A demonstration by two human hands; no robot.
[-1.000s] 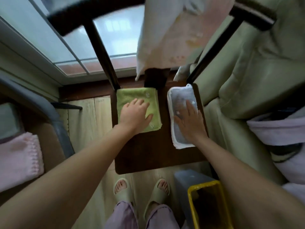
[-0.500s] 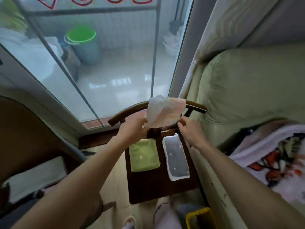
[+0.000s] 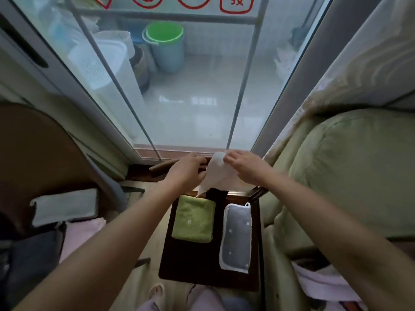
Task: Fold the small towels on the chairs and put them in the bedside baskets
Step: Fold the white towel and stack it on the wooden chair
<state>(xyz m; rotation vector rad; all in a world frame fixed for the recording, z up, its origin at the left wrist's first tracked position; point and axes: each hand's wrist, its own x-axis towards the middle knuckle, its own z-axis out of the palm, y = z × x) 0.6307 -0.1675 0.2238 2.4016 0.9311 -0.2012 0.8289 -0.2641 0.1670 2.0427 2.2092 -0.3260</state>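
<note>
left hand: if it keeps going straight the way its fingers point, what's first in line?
The left hand points right, toward the pale white cloth towel it already grips. Beyond that, the right hand, gripping the same towel from the other side, looks next in line. Depth between the hands is unclear.

Both hands point(image 3: 221, 169) pinched closed, arms extended forward.

Both hands cover the upper corners of the white towel point(image 3: 219, 176), which hides the chair point(image 3: 190, 265) back's middle; red window writing point(image 3: 237, 3) clipped above.
</note>
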